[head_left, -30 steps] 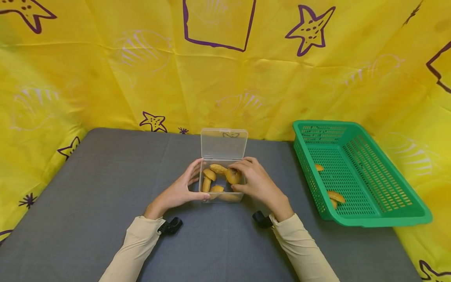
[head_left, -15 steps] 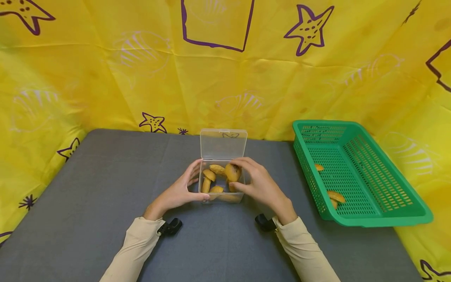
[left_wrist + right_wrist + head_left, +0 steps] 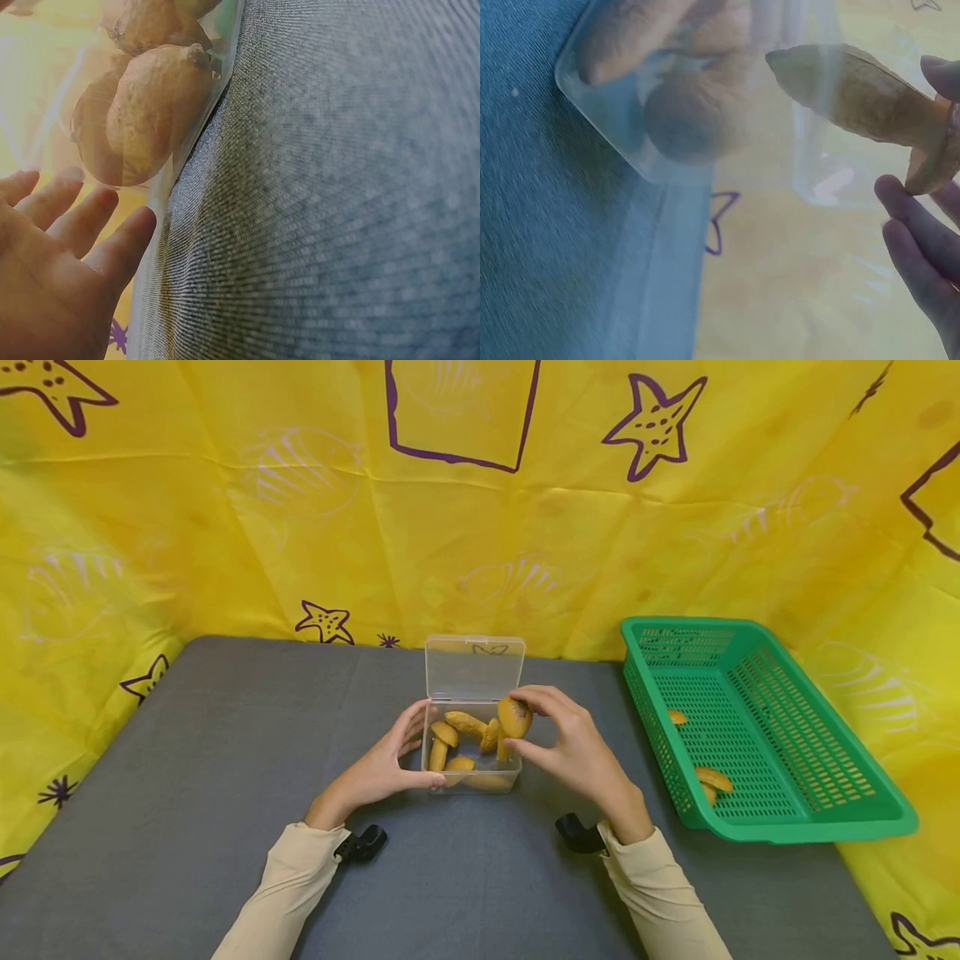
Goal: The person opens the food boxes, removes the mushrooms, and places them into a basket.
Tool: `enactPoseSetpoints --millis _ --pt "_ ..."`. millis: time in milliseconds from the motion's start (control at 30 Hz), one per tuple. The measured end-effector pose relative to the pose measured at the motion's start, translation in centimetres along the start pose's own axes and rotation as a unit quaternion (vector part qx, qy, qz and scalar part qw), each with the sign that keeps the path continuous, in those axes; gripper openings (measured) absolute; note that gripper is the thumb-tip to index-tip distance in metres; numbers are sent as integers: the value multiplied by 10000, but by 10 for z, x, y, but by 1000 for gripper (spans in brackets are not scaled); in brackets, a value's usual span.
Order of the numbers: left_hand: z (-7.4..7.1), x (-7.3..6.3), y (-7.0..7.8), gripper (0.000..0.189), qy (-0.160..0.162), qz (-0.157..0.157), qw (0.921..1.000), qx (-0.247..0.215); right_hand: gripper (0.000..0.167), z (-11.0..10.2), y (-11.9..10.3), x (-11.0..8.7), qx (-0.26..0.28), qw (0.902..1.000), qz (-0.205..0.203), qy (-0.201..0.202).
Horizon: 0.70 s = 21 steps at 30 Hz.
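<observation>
Right fingers (image 3: 542, 696) pinch a mushroom (image 3: 515, 717) by its cap at the right side of the clear box (image 3: 480, 772), mid-frame — a loose pinch could drop it, or its stem might snag and drag the box; left fingers (image 3: 407, 720) grip the box's left side — slackening there could let it tip

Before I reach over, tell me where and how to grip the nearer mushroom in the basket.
Pinch the mushroom by its rounded cap, probably best from above and the right: the cap shows uppermost, its right side is open, and the left wall of the basket crowds the other side.
</observation>
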<state>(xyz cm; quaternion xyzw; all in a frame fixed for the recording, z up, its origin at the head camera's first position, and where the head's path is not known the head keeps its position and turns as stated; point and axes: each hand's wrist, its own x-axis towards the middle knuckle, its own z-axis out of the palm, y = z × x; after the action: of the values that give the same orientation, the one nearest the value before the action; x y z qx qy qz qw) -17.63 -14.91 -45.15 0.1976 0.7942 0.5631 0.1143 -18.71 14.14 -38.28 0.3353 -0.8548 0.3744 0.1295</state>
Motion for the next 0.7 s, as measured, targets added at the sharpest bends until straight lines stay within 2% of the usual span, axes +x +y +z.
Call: enactPoseSetpoints --millis 400,700 --pt "-1 -1 1 109 -34 -35 10000 -25 59 -33 3 -13 -389 9972 16 646" --pt "-1 -2 1 108 -46 -31 10000 -83 59 -53 10 -25 -335 9933 186 1088"
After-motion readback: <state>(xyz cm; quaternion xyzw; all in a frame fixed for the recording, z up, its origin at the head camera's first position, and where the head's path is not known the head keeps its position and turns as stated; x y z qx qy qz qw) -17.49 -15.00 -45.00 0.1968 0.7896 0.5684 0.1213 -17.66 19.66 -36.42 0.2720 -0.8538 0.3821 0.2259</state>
